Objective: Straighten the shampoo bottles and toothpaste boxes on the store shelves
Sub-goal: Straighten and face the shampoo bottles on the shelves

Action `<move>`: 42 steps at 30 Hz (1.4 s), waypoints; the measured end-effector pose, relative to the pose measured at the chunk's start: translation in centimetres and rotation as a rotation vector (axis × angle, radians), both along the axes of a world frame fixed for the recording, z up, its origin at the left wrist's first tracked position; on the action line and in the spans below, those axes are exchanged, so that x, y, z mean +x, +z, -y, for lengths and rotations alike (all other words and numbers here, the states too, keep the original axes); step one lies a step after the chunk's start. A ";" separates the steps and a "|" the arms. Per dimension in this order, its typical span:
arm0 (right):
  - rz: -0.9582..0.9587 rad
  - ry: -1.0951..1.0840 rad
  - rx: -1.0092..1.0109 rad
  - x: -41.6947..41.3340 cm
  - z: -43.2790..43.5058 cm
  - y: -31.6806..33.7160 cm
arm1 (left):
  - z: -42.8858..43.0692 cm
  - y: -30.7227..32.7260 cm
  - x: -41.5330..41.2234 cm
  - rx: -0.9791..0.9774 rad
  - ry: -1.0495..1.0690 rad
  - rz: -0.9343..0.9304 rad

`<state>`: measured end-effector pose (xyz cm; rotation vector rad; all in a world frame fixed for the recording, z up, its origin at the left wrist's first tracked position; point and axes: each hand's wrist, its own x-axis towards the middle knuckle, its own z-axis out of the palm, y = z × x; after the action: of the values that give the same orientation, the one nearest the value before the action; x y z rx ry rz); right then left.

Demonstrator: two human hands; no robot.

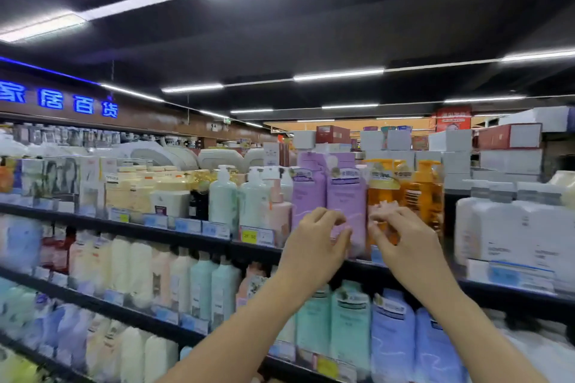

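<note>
Shampoo bottle [346, 196] stands upright, lilac, neck tagged.

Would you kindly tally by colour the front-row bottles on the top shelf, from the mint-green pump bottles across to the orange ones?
Mint-green pump bottles: 2
Pink bottle: 1
Purple bottles: 2
Orange bottles: 2
Total: 7

On a black store shelf [174, 235] edged with price tags [186, 225], purple bottles [345, 196], orange bottles [383, 196] and pale green pump bottles [222, 197] stand upright.
</note>
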<state>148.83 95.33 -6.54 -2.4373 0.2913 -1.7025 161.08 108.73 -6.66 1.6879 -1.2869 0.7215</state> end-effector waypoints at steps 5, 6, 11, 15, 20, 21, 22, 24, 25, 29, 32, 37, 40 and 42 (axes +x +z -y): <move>-0.010 0.009 0.081 6.8 -6.0 -1.3 | -8.5 -2.2 8.8 0.060 0.071 0.019; -0.007 0.003 0.081 8.2 -7.2 -1.4 | -9.8 -2.4 10.6 0.071 0.073 0.006; -0.019 -0.014 0.125 14.0 -10.7 -1.8 | -13.3 -3.0 17.7 0.099 0.100 -0.004; -0.036 -0.071 0.157 16.9 -11.6 -1.5 | -12.6 -4.1 21.3 0.097 0.122 0.019; -0.059 -0.144 0.200 18.4 -11.1 -0.9 | -10.1 -6.1 24.4 0.065 0.128 0.191; -0.073 -0.162 0.208 18.6 -10.9 -0.8 | -9.8 -6.5 24.9 0.053 0.130 0.229; -0.089 -0.181 0.216 18.8 -10.7 -0.8 | -9.6 -6.9 25.4 0.037 0.126 0.264; -0.124 -0.218 0.227 19.4 -10.4 -0.8 | -9.3 -7.8 26.2 -0.002 0.113 0.318; -0.144 -0.234 0.237 19.7 -10.3 -1.0 | -9.1 -8.1 26.5 -0.032 0.108 0.334; -0.179 -0.306 0.258 20.7 -9.9 -1.3 | -8.2 -9.0 27.3 -0.153 0.120 0.391; -0.164 -0.368 0.265 21.5 -10.2 -1.5 | -7.5 -9.5 27.6 -0.248 0.128 0.408; -0.097 -0.423 0.301 22.0 -10.7 -1.2 | -6.9 -9.3 28.0 -0.333 0.146 0.433; -0.091 -0.454 0.355 22.4 -11.3 -0.9 | -7.1 -9.3 28.3 -0.333 0.109 0.419; -0.077 -0.485 0.377 22.8 -11.9 -0.8 | -7.2 -9.4 28.4 -0.309 0.085 0.405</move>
<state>171.66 107.20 -7.35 -2.2633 1.1783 -1.5228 189.47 115.92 -16.08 1.3930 -1.2957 1.2933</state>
